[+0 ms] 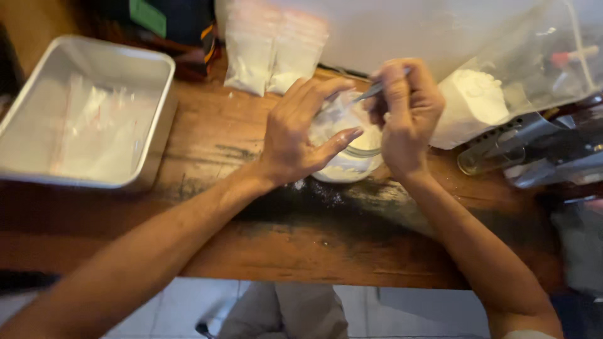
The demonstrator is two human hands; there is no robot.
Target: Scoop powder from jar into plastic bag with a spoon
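Nearest the camera, below the edge of the worn brown wooden surface (295,251), a pale tiled floor shows, with the person's grey trouser legs on it. Both bare forearms reach up across the wood, which carries dark smears and a scatter of white powder just in front of the hands.

The left hand (301,132) is curled round the left side of a small clear plastic bag of white powder (348,160), thumb and fingers clamped on its upper edge, while the bag's bottom rests on the surface. The right hand (405,113) is pinched shut on a thin grey metal utensil (370,93), whose visible end points left over the mouth of the bag; its tip is blurred. The two hands sit just beside each other with the bag between them.

To the left, well apart, stands a rectangular grey metal tray (160,75) with empty clear bags in it. To the right lies a large clear plastic bag holding a white powder mass (474,103), and beyond it blurred metal tools. Farthest back, two filled small clear packets of white powder (273,53) lean upright
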